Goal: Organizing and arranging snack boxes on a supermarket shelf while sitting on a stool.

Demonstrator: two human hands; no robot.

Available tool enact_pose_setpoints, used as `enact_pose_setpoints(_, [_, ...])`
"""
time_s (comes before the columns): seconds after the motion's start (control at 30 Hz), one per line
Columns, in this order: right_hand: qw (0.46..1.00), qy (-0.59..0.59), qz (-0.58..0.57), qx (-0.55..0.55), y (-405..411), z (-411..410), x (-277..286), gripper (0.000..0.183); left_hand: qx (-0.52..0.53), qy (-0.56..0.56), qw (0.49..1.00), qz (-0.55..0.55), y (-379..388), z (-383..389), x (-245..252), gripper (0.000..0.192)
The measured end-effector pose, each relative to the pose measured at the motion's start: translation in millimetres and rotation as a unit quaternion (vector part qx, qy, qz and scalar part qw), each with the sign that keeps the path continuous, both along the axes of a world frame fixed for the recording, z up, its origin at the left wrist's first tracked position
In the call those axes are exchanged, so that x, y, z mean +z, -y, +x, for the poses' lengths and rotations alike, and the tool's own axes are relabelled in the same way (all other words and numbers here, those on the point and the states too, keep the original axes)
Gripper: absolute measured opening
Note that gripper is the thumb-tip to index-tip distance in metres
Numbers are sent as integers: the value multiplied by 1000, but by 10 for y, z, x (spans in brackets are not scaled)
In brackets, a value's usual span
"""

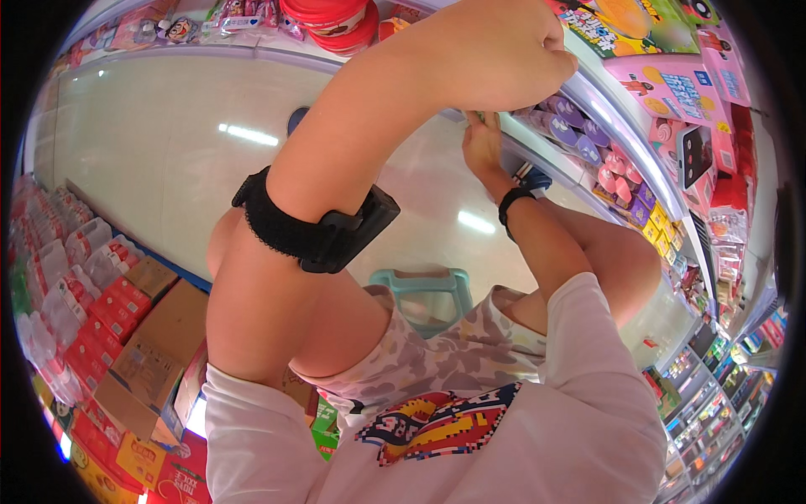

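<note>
My left hand (522,60) reaches across to the upper shelf edge, its fingers curled. Whether it holds anything is hidden. Below it, my right hand (483,143) points up to the lower shelf edge; a small greenish thing shows at its fingertips, and its grip is unclear. Right of both hands lie purple-wrapped packs (567,123), pink packs (618,173) and yellow packs (664,230). Above stand a yellow-green printed box (636,25) and a pink printed box (670,88). A smartphone (694,157) leans among the goods farther right.
A teal plastic stool (463,290) shows between my legs. Red round tubs (334,25) stand on the far shelf. At left are an opened cardboard carton (141,372), red boxes (119,305) and wrapped bottles (63,296). The shelf edge (620,126) curves along the right.
</note>
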State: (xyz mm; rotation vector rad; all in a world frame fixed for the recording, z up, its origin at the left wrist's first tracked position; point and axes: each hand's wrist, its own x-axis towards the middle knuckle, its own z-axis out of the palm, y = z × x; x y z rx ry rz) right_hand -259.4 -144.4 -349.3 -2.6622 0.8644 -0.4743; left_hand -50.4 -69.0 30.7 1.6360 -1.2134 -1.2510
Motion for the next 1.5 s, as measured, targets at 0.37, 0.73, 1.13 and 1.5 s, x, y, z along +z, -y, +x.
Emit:
enact_pose_setpoints(0.37, [994,-110,0,4,-31,67,42,58,6,24,1000,-9,-15,-34,-47,34])
enact_pose_setpoints(0.73, [982,-188,-11,-32,115,-142,12,55,2,8,999,-38,-16,-116,-207,34])
enact_pose_setpoints(1.13, [991,-91,22,-92,153,-262,85,61,32,151,981,-117,94,-145,-614,31])
enact_pose_setpoints(1.5, [951,-268,59,-145,197,-83,109,80,20,104,991,-81,107,-199,-539,33])
